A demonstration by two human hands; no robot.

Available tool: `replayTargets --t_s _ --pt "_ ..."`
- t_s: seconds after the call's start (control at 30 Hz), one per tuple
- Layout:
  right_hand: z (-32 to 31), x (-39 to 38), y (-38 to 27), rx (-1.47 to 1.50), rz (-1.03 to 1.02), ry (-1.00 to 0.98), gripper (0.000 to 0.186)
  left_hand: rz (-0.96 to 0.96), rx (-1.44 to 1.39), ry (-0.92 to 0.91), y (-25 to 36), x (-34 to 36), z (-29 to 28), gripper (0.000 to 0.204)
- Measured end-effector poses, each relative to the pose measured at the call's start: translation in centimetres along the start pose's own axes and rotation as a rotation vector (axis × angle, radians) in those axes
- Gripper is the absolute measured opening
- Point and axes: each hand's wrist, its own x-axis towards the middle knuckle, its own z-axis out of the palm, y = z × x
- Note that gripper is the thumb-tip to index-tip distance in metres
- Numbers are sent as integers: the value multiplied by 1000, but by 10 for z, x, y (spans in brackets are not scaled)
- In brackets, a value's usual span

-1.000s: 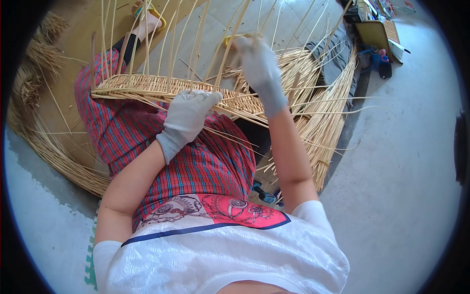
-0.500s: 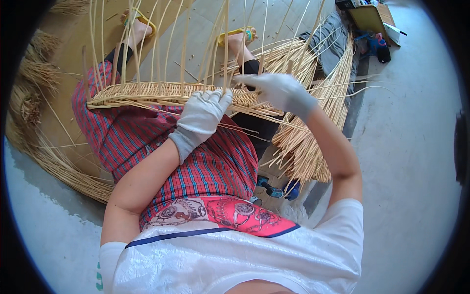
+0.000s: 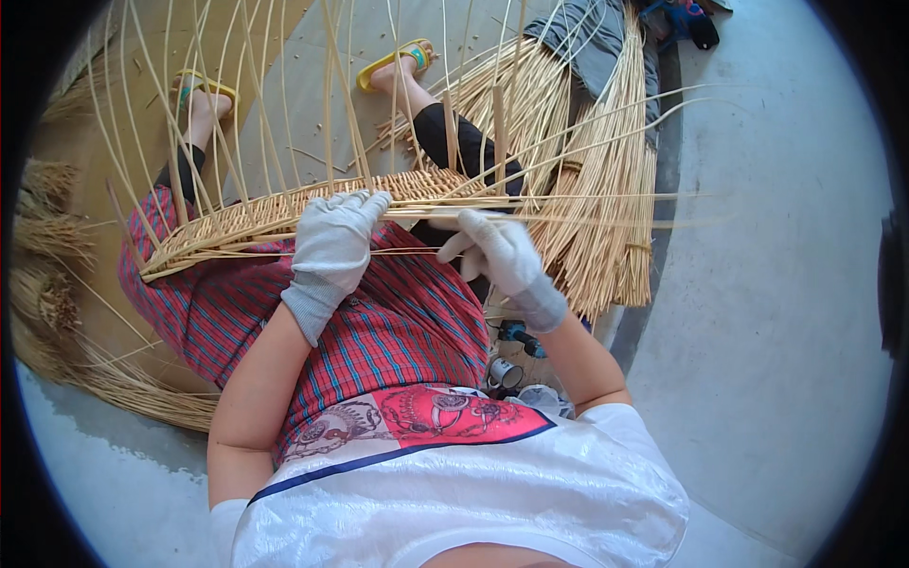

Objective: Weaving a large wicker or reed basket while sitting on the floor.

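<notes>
A long woven willow piece [image 3: 246, 216] with tall upright rods lies across my lap on red plaid cloth [image 3: 398, 322]. My left hand [image 3: 333, 248], in a light glove, is closed on its near edge, beside loose horizontal strands. My right hand [image 3: 490, 248], also gloved, is just right of it below those strands, fingers apart and curved with nothing visibly in them; whether the fingertips touch a strand is unclear.
Large rod bundles [image 3: 601, 218] lie at my right on grey fabric [image 3: 578, 43]; more straw bundles [image 3: 52, 293] are at left. A cordless tool [image 3: 521, 341] and a can [image 3: 504, 371] sit by my right hip. My sandalled feet [image 3: 393, 76] extend ahead.
My right hand has swung down from above the weave to beside and below my left hand. The woven piece and left hand appear lower and slightly leftward as the view shifted.
</notes>
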Motion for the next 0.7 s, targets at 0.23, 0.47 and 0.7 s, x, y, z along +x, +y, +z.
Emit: replayTargets --t_s 0.23,0.47,0.7 --pt "-40 40 -5 -643 -185 235 76 -203 -203 -156 13 16 -12 23" --pt "-12 43 -130 -1014 -851 399 37 -200 -168 -87 11 6 -15 20" --pt "17 90 -104 -792 -601 506 45 -222 -258 -220 4 20 -18 41"
